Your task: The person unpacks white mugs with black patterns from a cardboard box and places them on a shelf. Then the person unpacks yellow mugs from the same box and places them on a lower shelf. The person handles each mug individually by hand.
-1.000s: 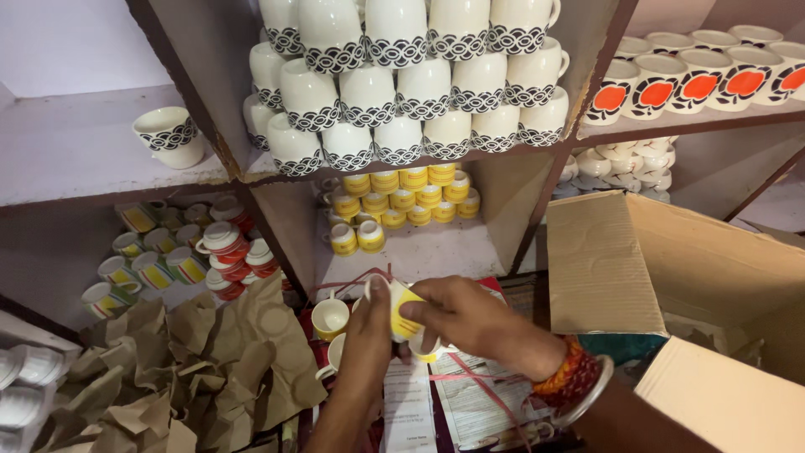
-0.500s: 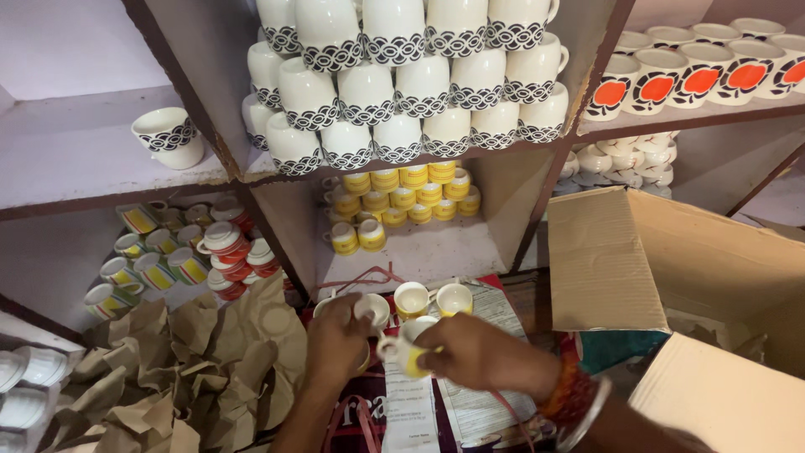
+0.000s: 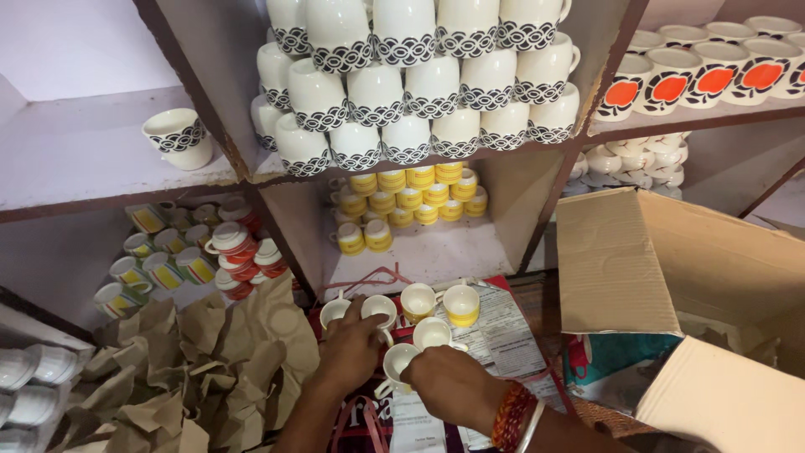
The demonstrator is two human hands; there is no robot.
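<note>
Several small white cups with yellow bands stand in a cluster on a printed paper sheet (image 3: 503, 335) in front of me. My left hand (image 3: 348, 352) reaches in from below and grips the rim of one cup (image 3: 379, 308), beside another cup (image 3: 334, 311). My right hand (image 3: 453, 384), with red and white bangles at the wrist, closes on the nearest cup (image 3: 397, 361) and touches the cup (image 3: 432, 332) behind it. Two more cups (image 3: 418, 300) (image 3: 461, 304) stand apart from both hands at the back of the cluster.
Shelves above hold stacked white cups with black bands (image 3: 419, 84), yellow-banded cups (image 3: 411, 197), orange-flowered cups (image 3: 696, 80) and a single cup (image 3: 178, 138). An open cardboard box (image 3: 671, 260) stands at the right. Crumpled brown paper (image 3: 193, 369) lies at the left.
Both hands have come lower and closer to me. More cups now stand on the paper sheet, and the yellow cup held up by my right hand is down among them.
</note>
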